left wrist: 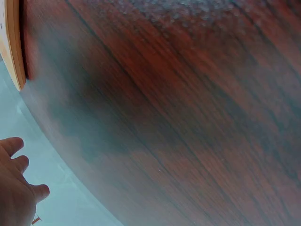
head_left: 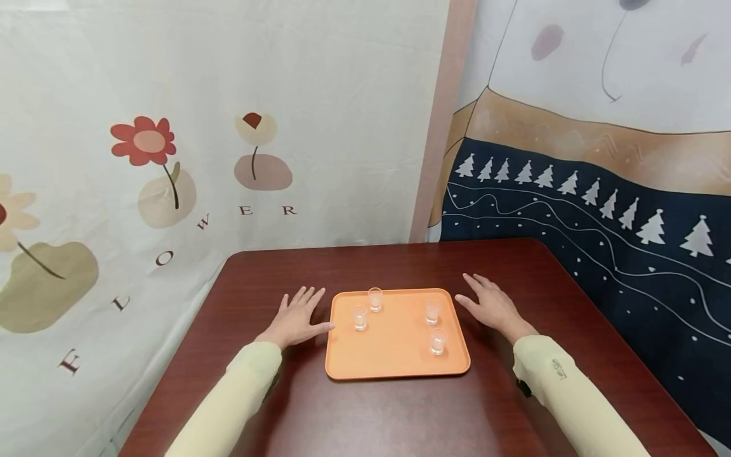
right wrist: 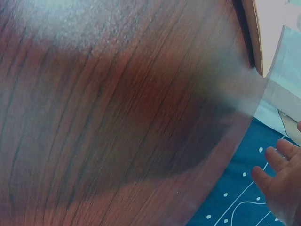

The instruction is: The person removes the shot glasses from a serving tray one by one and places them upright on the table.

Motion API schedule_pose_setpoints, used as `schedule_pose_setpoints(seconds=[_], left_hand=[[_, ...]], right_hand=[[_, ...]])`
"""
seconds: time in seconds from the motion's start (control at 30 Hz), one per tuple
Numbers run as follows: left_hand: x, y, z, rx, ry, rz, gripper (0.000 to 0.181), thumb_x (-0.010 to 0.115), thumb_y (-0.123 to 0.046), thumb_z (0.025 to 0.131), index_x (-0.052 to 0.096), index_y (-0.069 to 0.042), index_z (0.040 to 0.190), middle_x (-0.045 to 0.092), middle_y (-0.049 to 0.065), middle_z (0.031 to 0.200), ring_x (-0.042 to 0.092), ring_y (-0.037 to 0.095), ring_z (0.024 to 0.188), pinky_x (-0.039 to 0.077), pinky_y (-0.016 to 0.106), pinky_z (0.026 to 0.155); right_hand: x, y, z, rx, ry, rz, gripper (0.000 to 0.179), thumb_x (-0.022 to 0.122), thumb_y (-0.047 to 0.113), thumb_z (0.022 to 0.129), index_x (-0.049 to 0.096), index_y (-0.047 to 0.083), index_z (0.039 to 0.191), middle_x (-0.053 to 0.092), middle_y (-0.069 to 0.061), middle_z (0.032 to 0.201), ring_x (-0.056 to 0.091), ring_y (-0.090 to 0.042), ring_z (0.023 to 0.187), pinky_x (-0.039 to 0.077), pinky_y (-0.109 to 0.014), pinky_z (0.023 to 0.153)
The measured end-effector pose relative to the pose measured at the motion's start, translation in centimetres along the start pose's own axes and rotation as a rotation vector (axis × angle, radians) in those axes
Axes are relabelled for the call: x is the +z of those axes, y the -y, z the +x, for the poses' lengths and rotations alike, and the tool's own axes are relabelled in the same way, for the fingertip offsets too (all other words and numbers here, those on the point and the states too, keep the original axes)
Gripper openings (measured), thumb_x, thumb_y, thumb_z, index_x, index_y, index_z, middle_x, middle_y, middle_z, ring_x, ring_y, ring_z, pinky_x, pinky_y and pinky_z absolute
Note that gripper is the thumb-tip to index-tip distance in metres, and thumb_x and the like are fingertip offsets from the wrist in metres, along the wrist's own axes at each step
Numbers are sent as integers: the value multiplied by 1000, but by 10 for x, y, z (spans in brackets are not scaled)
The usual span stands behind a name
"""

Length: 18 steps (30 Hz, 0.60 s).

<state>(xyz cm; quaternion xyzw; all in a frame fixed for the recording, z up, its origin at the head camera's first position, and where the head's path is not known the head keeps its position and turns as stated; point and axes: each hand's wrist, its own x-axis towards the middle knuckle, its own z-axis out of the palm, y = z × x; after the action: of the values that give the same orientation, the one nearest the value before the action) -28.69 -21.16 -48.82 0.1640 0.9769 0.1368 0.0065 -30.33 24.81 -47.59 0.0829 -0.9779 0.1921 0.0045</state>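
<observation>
Head view alone takes in both hands whole: the left hand (head_left: 294, 320) has its fingers spread apart and grips nothing, its thumb reaching to the near-left side of an orange serving tray (head_left: 394, 355); whether it touches the rim I cannot tell. The right hand (head_left: 493, 308), fingers likewise apart and holding nothing, is just beside the tray's right edge. Pale yellow sleeves run back from both wrists, the right sleeve (head_left: 577, 387) bearing small lettering.

Between the hands, the tray lies flat on the dark reddish wood counter (head_left: 371, 419). Four clear shot glasses stand upright on it, seen in the head view only: a far-left glass (head_left: 375, 301) and a near-left glass (head_left: 360, 318), then a far-right glass (head_left: 432, 313) and a near-right glass (head_left: 438, 343).

Each wrist view catches only part of its hand at a lower corner and a sliver of the tray's edge at an upper one, but brings out dark streaks in the wood grain that the head view smooths over. Beyond the counter, the head view adds a white flower-print cloth (head_left: 342, 127) and a navy cloth (head_left: 514, 209) with white trees; the right wrist view shows just a dotted patch of the latter.
</observation>
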Motion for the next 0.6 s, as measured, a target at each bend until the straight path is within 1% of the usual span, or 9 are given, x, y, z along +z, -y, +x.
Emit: schedule_pose_setpoints(seconds=[0.1,0.23,0.37,0.47,0.6], left_hand=[[2,1,0,10,11,-9,94,64,-63,86,30,-10,157,31,22,157,18,41,147,7,68,113],[3,0,-1,22,35,-1,94,64,-63,86,31,-11,157,31,21,157,19,40,147,8,68,113],[5,0,-2,25,51,8,94,64,-64,85,31,-13,157,31,20,158,19,38,148,8,67,114],[7,0,-4,34,49,-2,94,65,-64,85,32,-12,156,32,20,157,20,39,147,9,67,114],[9,1,-6,42,57,-12,94,66,-65,84,34,-13,156,34,19,156,21,38,147,10,66,114]], right_hand=[[2,1,-1,-18,-7,13,73,52,50,100,32,7,155,30,-29,154,29,-51,139,25,-69,108],[5,2,-2,-38,-8,28,69,54,45,101,33,7,155,32,-28,153,30,-50,139,26,-68,108],[6,6,-3,-32,11,66,69,56,44,100,34,9,155,32,-27,154,31,-48,139,26,-68,108],[7,8,-4,-20,28,93,69,57,43,99,33,11,156,32,-25,155,31,-47,140,26,-68,108],[10,10,-6,-30,34,105,67,58,42,99,35,12,155,34,-24,154,33,-45,139,28,-68,108]])
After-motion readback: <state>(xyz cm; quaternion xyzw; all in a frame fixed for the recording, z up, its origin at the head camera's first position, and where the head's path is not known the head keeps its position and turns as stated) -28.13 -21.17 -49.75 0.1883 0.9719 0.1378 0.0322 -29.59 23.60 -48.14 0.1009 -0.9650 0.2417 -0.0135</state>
